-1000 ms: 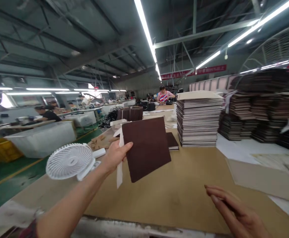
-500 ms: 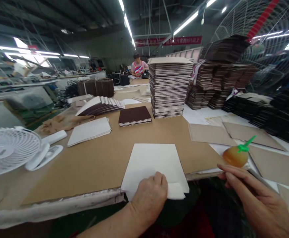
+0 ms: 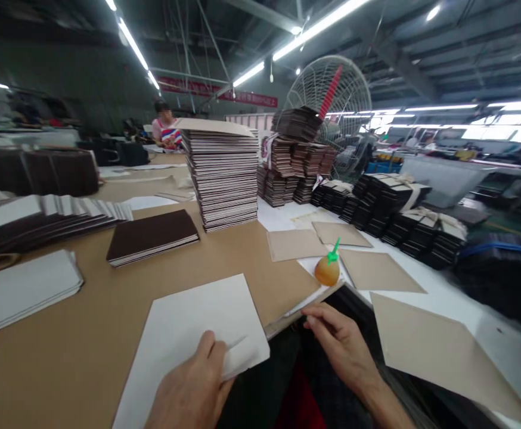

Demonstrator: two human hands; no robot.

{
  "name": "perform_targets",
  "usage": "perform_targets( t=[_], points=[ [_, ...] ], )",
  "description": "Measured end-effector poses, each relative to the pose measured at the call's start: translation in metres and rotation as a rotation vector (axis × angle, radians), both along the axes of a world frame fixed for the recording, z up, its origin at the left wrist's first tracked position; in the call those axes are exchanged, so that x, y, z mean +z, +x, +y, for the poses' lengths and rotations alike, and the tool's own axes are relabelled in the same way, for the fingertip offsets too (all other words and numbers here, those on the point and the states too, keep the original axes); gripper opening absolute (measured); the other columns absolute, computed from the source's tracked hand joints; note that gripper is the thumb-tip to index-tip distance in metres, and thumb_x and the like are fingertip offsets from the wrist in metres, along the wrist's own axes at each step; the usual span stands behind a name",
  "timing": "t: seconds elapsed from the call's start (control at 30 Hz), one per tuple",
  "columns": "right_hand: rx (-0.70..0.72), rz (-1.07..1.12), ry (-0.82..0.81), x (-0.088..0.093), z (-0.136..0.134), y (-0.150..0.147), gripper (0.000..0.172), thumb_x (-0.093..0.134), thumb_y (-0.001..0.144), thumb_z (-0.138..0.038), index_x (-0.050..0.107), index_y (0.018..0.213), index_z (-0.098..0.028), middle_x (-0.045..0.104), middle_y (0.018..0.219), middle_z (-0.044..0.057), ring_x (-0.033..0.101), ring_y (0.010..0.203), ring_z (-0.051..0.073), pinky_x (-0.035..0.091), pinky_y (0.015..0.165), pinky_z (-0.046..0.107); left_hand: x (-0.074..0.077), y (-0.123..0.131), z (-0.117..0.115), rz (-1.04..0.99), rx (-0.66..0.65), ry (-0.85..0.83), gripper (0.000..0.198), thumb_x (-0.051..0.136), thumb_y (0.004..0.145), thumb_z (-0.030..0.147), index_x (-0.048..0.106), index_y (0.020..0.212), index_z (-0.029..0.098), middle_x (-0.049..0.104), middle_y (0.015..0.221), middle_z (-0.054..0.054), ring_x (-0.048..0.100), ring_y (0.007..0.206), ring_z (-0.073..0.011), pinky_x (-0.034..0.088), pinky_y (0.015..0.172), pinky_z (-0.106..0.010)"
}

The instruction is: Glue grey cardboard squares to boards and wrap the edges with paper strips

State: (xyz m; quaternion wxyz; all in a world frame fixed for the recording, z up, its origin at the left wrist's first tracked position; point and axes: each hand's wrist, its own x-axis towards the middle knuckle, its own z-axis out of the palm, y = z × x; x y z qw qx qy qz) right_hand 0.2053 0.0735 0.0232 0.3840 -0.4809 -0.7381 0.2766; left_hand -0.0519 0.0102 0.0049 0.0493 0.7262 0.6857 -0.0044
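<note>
A white sheet [image 3: 189, 333] lies white side up at the near edge of the brown cardboard-covered table [image 3: 86, 310]. My left hand [image 3: 193, 387] rests on the sheet's near corner, thumb pressing on a small white flap there. My right hand [image 3: 341, 345] hovers at the table's edge to the right, fingers curled close together, and I cannot make out anything in them. A small orange bottle with a green nozzle [image 3: 328, 268] stands just beyond my right hand.
A low pile of dark brown boards [image 3: 151, 235] and a tall stack [image 3: 222, 173] stand farther back. White sheets [image 3: 19, 289] lie at the left. Loose tan cards [image 3: 443, 351] lie at the right. Dark stacks [image 3: 390, 208] and a big fan [image 3: 327, 95] stand behind. A person [image 3: 166, 128] works far off.
The brown board held up in my left hand has been laid down white side up at the table's edge. My view has swung right, and my right hand moved toward the table edge.
</note>
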Motion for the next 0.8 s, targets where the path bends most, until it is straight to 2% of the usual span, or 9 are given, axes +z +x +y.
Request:
perform_targets(
  t=[0.1,0.17,0.27,0.33,0.43,0.6,0.8],
  points=[
    [-0.021,-0.439,0.184,0.011,0.015,-0.012,0.027,0.038,0.095,-0.022,0.062,0.107,-0.02,0.065,0.103,0.004,0.06,0.095,0.014,0.047,0.085,0.023,0.003,-0.002,-0.001,-0.003,-0.03,-0.11,0.027,0.057,0.083,0.032,0.056,0.108,0.023,0.052,0.117,-0.008,0.065,0.079,-0.0215,0.051,0.065,-0.032],
    [-0.069,-0.638,0.24,0.018,0.039,-0.021,0.026,0.04,0.094,-0.017,0.059,0.11,-0.019,0.062,0.112,0.006,0.057,0.104,0.016,0.044,0.091,0.026,0.005,-0.001,-0.002,0.004,-0.037,-0.158,0.033,0.058,0.082,0.033,0.055,0.113,0.022,0.05,0.119,-0.01,0.065,0.083,-0.0225,0.052,0.068,-0.033],
    [-0.128,-0.799,0.23,0.022,0.089,-0.036,0.021,0.047,0.091,-0.014,0.059,0.108,-0.015,0.059,0.114,0.011,0.053,0.109,0.022,0.044,0.091,0.035,0.007,0.001,0.0,0.0,-0.02,-0.163,0.033,0.058,0.083,0.033,0.055,0.113,0.021,0.05,0.119,-0.011,0.065,0.086,-0.0235,0.052,0.07,-0.034],
    [-0.169,-0.914,0.2,0.02,0.121,-0.046,0.023,0.053,0.09,-0.023,0.057,0.111,-0.014,0.057,0.115,0.01,0.055,0.105,0.022,0.048,0.086,0.041,0.008,0.002,0.002,-0.018,-0.014,-0.173,0.029,0.058,0.083,0.032,0.056,0.11,0.02,0.05,0.117,-0.011,0.065,0.085,-0.0238,0.052,0.069,-0.034],
    [-0.21,-1.057,0.137,0.014,0.158,-0.056,0.031,0.056,0.09,-0.032,0.055,0.115,-0.015,0.056,0.116,0.009,0.058,0.099,0.021,0.05,0.082,0.042,0.009,0.001,0.004,-0.035,-0.01,-0.173,0.025,0.057,0.083,0.031,0.057,0.106,0.019,0.051,0.113,-0.01,0.066,0.083,-0.0247,0.053,0.069,-0.036],
    [-0.197,-1.228,0.027,0.009,0.187,-0.062,0.033,0.057,0.089,-0.033,0.054,0.118,-0.015,0.056,0.118,0.009,0.057,0.101,0.022,0.049,0.084,0.043,0.009,0.001,0.005,-0.034,-0.012,-0.176,0.025,0.057,0.083,0.029,0.057,0.106,0.019,0.051,0.113,-0.01,0.066,0.084,-0.026,0.053,0.068,-0.036],
    [-0.088,-1.344,-0.091,0.014,0.205,-0.063,0.034,0.057,0.089,-0.033,0.054,0.117,-0.014,0.056,0.116,0.01,0.058,0.098,0.021,0.05,0.082,0.041,0.01,0.003,0.003,-0.019,-0.036,-0.111,0.02,0.053,0.085,0.023,0.058,0.103,0.018,0.052,0.109,-0.011,0.067,0.082,-0.0262,0.053,0.066,-0.037]
  ],
)
